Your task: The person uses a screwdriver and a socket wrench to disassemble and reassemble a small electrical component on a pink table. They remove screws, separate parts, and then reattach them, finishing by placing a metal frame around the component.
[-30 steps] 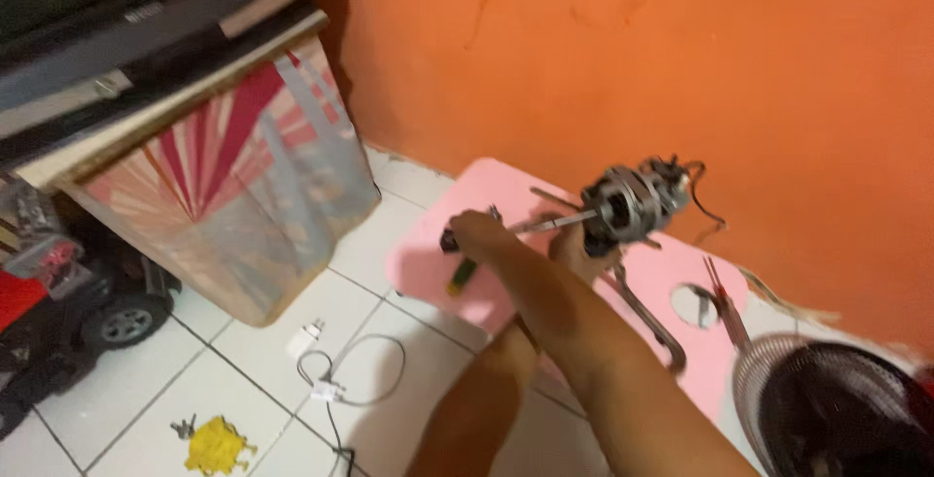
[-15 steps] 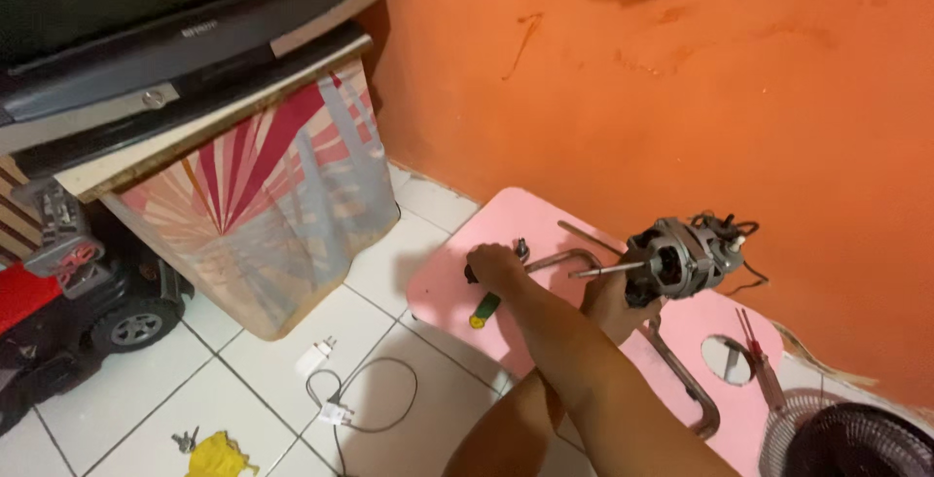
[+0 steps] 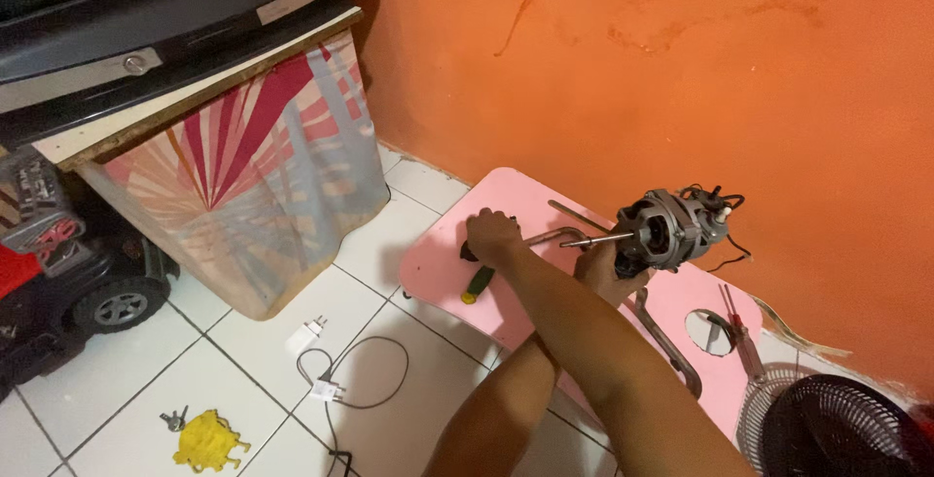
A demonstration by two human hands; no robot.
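gripping fan motor [image 3: 671, 229], left hand [image 3: 605, 273] clenched; right hand [image 3: 493, 237] grasping screwdriver [image 3: 477, 282] near pink board [image 3: 433, 268] edge.

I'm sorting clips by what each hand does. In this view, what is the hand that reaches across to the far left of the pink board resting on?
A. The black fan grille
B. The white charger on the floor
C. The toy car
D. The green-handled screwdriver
D: that hand lies on the green-handled screwdriver on the pink board, while the other hand holds up the fan motor.
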